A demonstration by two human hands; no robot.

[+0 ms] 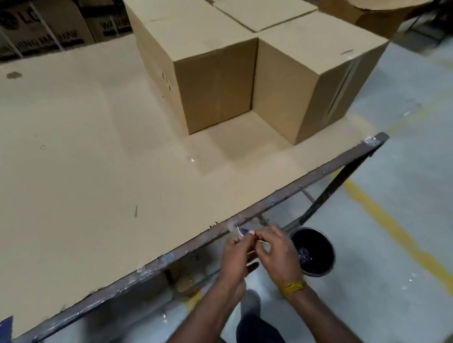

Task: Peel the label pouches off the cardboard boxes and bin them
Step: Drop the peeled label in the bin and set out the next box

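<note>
Both hands meet just off the near edge of the table (86, 158), at about five o'clock in the view; the left hand (237, 253) and the right hand (274, 250) are pressed close together, fingers curled, pinching between them a small crumpled label pouch (242, 232) (white with a dark blue patch; most of it is hidden by the fingers); the grip is clamped on the pouch from both sides. A yellow thread band (293, 286) circles the right wrist.

Just beside the right hand, toward four o'clock, a black bin (313, 250) stands on the grey floor (410, 239) under the table's corner; something shiny and bluish lies inside, too blurred to tell what.

The table is covered with a tan cardboard sheet; its dark metal frame (275, 202) runs diagonally from seven o'clock up to three o'clock. On the far part, around one o'clock, stand the cardboard boxes: a tall box (215, 87) and, touching its right side, a lower box (319, 59) with clear tape down its right face; a third box (260, 7) sits behind them.

At two o'clock, off the table, a dented box (363, 6) sits tilted; at eleven o'clock printed cartons (33, 26) line the background; a yellow line (399, 243) crosses the floor at four o'clock.
</note>
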